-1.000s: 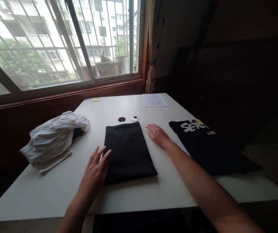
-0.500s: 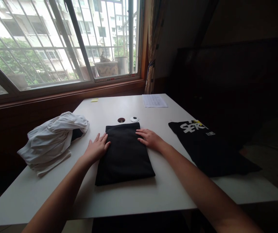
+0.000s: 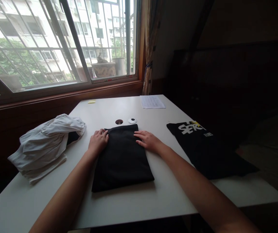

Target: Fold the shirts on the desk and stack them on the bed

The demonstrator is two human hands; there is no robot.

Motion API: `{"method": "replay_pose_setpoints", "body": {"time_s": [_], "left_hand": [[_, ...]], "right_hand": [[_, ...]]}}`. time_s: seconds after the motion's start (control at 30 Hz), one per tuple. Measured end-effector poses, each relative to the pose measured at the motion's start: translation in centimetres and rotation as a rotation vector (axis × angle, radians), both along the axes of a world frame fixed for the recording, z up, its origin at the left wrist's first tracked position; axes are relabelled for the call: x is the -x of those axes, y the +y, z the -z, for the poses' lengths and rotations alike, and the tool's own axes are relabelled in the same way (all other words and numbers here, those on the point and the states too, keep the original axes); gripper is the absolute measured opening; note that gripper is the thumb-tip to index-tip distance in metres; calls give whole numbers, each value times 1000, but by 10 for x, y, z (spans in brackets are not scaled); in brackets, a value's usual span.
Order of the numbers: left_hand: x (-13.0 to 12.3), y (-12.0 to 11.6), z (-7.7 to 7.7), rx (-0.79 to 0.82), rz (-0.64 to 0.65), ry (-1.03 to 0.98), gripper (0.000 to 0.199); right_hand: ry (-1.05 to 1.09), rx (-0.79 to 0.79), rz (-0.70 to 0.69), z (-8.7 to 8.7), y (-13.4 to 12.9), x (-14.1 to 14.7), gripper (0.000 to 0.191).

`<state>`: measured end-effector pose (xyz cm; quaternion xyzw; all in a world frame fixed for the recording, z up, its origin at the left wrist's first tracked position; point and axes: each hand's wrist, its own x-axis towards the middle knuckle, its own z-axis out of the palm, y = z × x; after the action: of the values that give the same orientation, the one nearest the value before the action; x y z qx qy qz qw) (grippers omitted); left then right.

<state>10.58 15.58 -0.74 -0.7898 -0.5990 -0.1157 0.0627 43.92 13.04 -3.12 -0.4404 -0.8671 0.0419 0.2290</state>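
Observation:
A folded black garment (image 3: 123, 158) lies flat on the white table (image 3: 168, 200) in front of me. My left hand (image 3: 98, 141) is at its far left edge, fingers bent in and closed on the cloth near the corner. Across from it, my right hand (image 3: 148, 141) rests on the far right edge with fingers stretched out and thumb apart. The undersides of both hands are hidden.
To the left is a crumpled heap of white and grey cloth (image 3: 46, 145). A black shirt with white lettering (image 3: 209, 155) lies on the right. Farther back are a cable hole (image 3: 119, 122), its round white cover (image 3: 132, 121), papers (image 3: 153, 101) and a yellow note (image 3: 91, 101).
My left hand has drawn its spread fingers in and closed on the garment's edge. The right hand stays nearly in place. The whole view has shifted slightly.

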Motion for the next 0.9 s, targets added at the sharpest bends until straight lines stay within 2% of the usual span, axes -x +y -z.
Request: {"method": "replay_pose_setpoints", "body": {"time_s": [0.17, 0.37, 0.63, 0.9], "left_hand": [[6, -4, 0, -3, 29, 4, 40], [19, -5, 5, -7, -27, -66, 34], [28, 3, 12, 27, 26, -83, 47], [27, 3, 17, -14, -59, -136, 33]], "right_hand": [[0, 2, -3, 0, -1, 0, 42], [18, 22, -1, -1, -1, 0, 41], [16, 38, -4, -2, -1, 0, 42], [19, 31, -7, -2, -1, 1, 42]]}}
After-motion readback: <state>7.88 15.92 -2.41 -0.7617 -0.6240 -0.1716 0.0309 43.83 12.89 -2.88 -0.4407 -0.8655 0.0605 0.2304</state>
